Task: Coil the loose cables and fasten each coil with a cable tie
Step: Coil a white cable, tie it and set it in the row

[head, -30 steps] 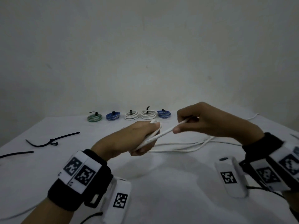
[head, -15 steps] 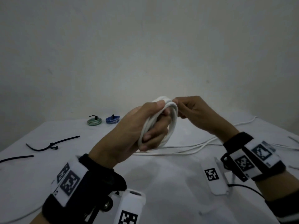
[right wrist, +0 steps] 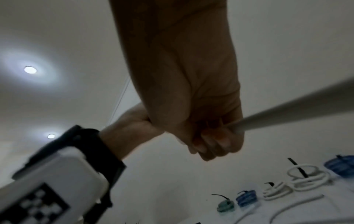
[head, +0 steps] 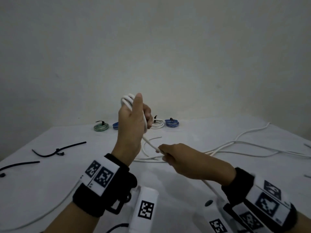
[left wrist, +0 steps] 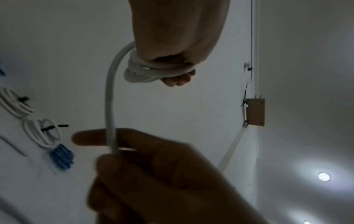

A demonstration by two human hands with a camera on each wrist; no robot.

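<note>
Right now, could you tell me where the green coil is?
In the head view the green coil lies at the table's far edge, leftmost in the row of tied coils, just left of the raised left hand.

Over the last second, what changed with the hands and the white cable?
The left hand rose upright, with loops of white cable now wound around it. The right hand dropped low toward the table, pinching the strand. Finished coils and black cable ties stayed put.

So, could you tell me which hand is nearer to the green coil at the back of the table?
Left. The left hand is raised just to the right of the green coil; the right hand is lower, closer to the person.
</note>
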